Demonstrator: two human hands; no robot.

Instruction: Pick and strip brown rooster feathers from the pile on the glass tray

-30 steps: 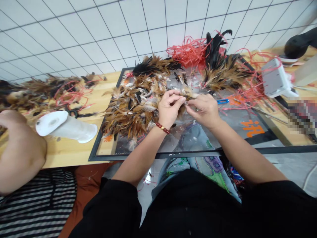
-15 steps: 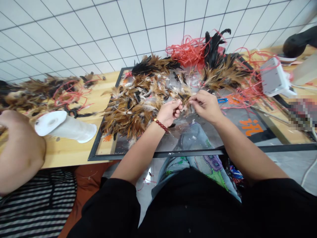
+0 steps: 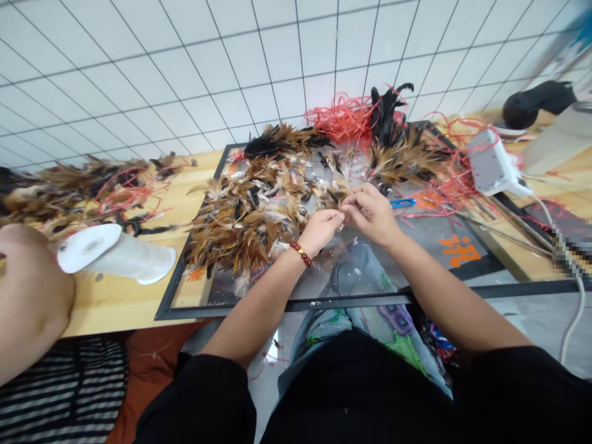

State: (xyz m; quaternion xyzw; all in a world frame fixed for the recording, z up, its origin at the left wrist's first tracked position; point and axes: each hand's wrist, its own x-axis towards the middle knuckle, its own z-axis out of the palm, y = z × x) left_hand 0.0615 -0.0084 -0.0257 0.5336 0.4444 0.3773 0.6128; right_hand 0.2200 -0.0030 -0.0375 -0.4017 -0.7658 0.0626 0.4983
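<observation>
Left hand (image 3: 322, 229): beaded bracelet at wrist; fingers drawn together, tips meeting those of the right hand. Right hand (image 3: 370, 214): thumb and forefinger closed in a pinch. Whatever lies between the fingertips is too small and blurred to identify.

Feather pile (image 3: 240, 228), brown, tan and white: on the framed panel (image 3: 303, 304), mostly to the left of the fingers, its right edge just beyond and beside them; partly hidden by the left hand.

Black-and-brown feather bunch (image 3: 407, 157): beyond the right hand, near tangled red strands (image 3: 342, 120).

Blue tool (image 3: 403, 203): right of the right hand, lying on the panel.

White spool (image 3: 118, 251): on the wooden surface (image 3: 104, 302), at left.

Another person's arm (image 3: 34, 302): cut off by the left edge. Dark flat object (image 3: 546, 222), right: partly pixelated, unidentifiable.
</observation>
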